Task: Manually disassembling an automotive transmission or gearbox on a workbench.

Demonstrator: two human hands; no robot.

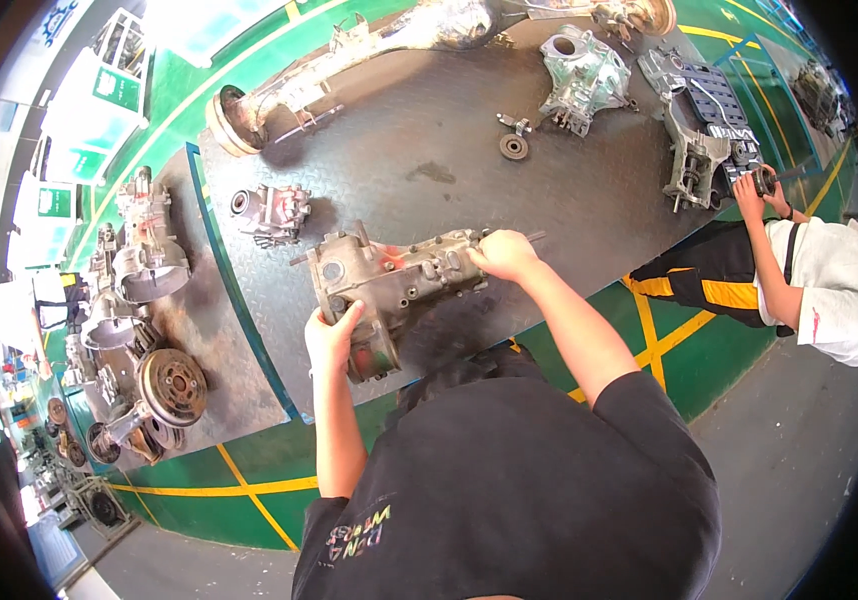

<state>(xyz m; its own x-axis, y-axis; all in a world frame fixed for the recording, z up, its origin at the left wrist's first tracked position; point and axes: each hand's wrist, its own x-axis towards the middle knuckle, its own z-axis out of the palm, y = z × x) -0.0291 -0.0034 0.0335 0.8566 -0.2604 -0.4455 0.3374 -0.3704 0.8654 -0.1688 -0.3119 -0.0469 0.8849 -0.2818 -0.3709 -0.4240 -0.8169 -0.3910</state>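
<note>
Gearbox casing [394, 280] sits right between the two hands, lying slantwise at the near side of the dark metal tabletop [379, 175]; can't tell whether it's resting fully on the surface or slightly raised. The left hand [331, 340] is curled onto the wide end, thumb over the top, its other fingers mostly hidden. The right hand [506, 256] is bent closed round the narrow end, and a thin rod [537, 238] pokes out past it. Edge-wise, the wide end is near the table's front lip, close to the black shirt [509, 490], and a blue strip [239, 310] borders the table on the left. A smaller casting [271, 213] is just beyond the wide end. There's decent open metal past the casing, up to the long axle [379, 45] at the back, with a ring-shaped part [514, 147] and a pale housing [584, 80] farther right. Over at the right edge, a co-worker [819, 280] handles a small dark part [764, 182]. Writing: colourful lettering on the shirt, plus green panels [117, 88] on white cabinets at far left, their print too small to read.
</note>
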